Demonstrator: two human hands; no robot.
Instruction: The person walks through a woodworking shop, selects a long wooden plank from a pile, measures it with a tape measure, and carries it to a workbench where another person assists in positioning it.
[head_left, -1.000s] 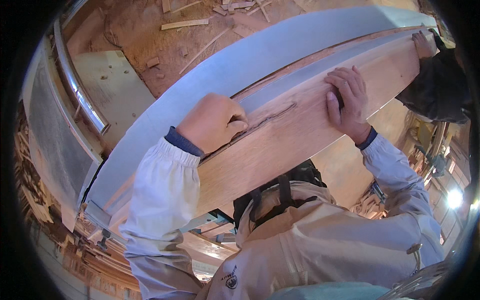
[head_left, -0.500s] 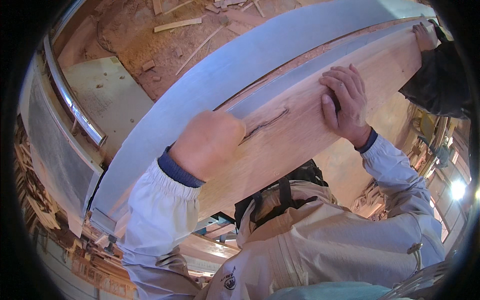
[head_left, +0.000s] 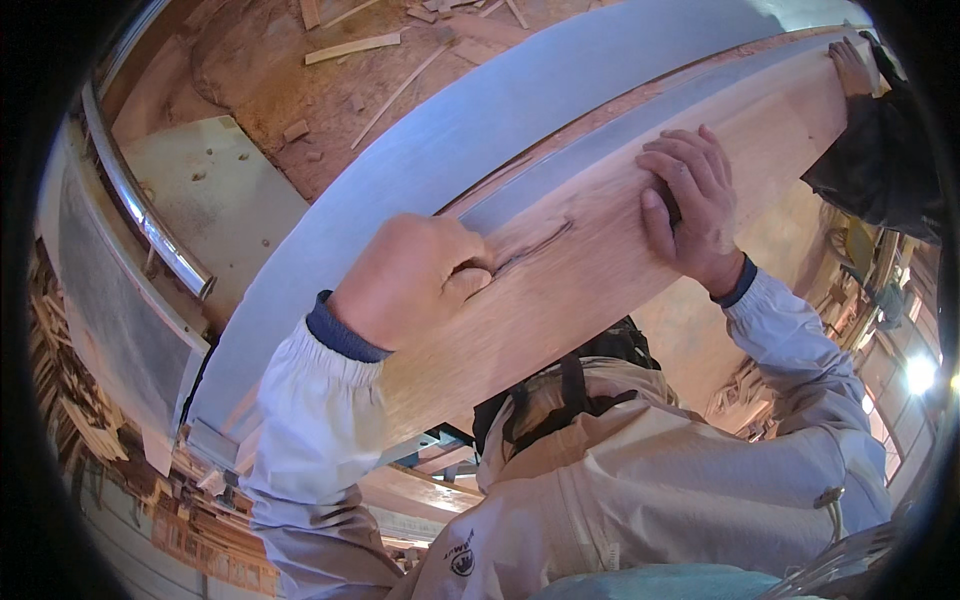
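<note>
A long pale wooden board (head_left: 570,290) runs from lower left to upper right before me, over a grey metal table. A dark crack-like streak (head_left: 535,245) marks its face. My left hand (head_left: 425,270) is closed at the near end of this streak, thumb against curled fingers; what it pinches, if anything, is hidden. Farther along, my right hand (head_left: 695,205) holds the board near its upper edge, fingers bent and thumb against the face. At the far right end, another person's hand (head_left: 852,70), in a dark sleeve, rests on the board.
The smooth metal machine table (head_left: 400,165) curves along the board's far side. A shiny metal pipe (head_left: 150,205) and a dark panel (head_left: 115,295) stand at left. Wood strips (head_left: 352,48) lie on the dusty floor beyond. Stacked timber (head_left: 75,400) fills the lower left.
My left hand has shifted slightly left and turned, so the thumb and curled fingers now show. My right hand stays in place on the board.
</note>
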